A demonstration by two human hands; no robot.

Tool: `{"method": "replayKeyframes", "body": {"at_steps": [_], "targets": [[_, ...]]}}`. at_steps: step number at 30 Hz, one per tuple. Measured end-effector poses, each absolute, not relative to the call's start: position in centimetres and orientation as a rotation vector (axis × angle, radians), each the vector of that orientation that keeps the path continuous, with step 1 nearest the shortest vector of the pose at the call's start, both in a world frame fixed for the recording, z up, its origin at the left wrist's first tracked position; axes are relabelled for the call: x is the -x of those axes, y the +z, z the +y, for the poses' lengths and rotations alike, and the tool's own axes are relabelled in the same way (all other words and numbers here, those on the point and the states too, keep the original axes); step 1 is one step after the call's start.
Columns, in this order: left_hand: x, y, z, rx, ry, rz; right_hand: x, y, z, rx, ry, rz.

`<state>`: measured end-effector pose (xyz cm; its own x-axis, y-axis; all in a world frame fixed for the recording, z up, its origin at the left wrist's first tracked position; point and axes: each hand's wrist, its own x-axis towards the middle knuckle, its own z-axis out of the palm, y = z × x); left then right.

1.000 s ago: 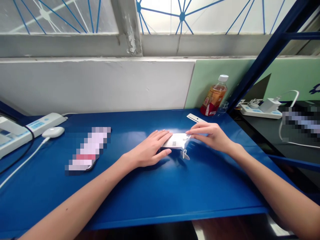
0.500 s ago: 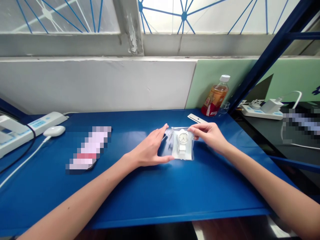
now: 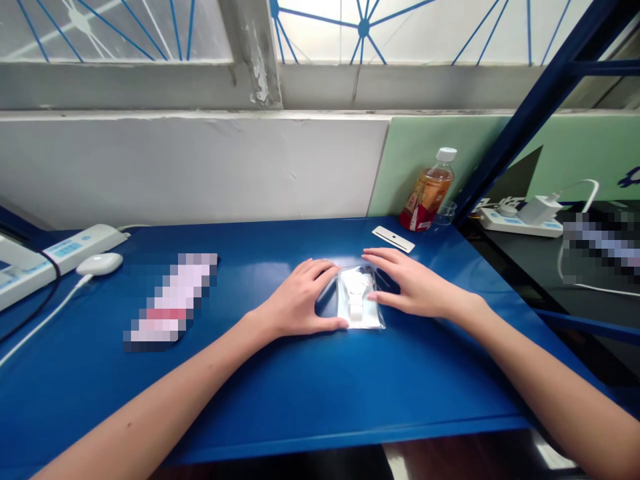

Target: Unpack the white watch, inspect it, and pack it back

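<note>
A clear plastic bag (image 3: 371, 321) lies on the blue desk with a white wristwatch (image 3: 357, 300) inside; glare hides most of the watch's dial. My left hand (image 3: 300, 300) rests at the bag's left side, thumb and fingers apart, with the thumb tip at its lower left corner. From the right, my right hand (image 3: 420, 283) reaches over the bag's right edge. Its fingers are stretched and spread from the thumb, and the fingertips are at or just above the plastic; I cannot tell whether they press on it.
Behind my right hand lies a flat white strip (image 3: 393, 239), near a drink bottle (image 3: 429, 190) by the wall. On the left are a pixelated phone-like object (image 3: 173, 300), a white charger (image 3: 100, 264) and a power strip (image 3: 70, 250). A blue frame post (image 3: 520, 110) rises at right.
My right hand has let go of the bag's upper right corner and spread its fingers. The bag now lies flatter and slightly nearer to me. My left hand has hardly moved.
</note>
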<state>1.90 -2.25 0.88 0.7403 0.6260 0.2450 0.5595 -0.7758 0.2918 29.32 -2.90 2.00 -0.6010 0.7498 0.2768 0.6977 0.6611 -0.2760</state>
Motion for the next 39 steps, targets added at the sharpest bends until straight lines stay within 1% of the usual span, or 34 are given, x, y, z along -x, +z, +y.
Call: {"method": "replayKeyframes", "body": {"at_steps": [5,12,17,25,39], "targets": [[-2.0,0.9,-2.3,-2.788,0.486,1.043,-29.1,2.3,-3.4,1.15,0.325,-2.701],[-2.1,0.9,-2.4,-2.744,0.471,1.069,-29.1,1.8,-3.3,1.248,0.474,-2.678],[-2.1,0.8,-2.4,-2.694,0.365,0.926,-29.0,1.7,-3.3,1.247,0.477,-2.682],[-2.1,0.8,-2.5,-2.653,0.296,0.995,-30.2,1.8,-2.8,1.266,0.36,-2.73],[-2.0,0.6,-2.4,-2.66,0.317,1.002,-29.5,1.6,-2.8,1.265,0.454,-2.722]]}}
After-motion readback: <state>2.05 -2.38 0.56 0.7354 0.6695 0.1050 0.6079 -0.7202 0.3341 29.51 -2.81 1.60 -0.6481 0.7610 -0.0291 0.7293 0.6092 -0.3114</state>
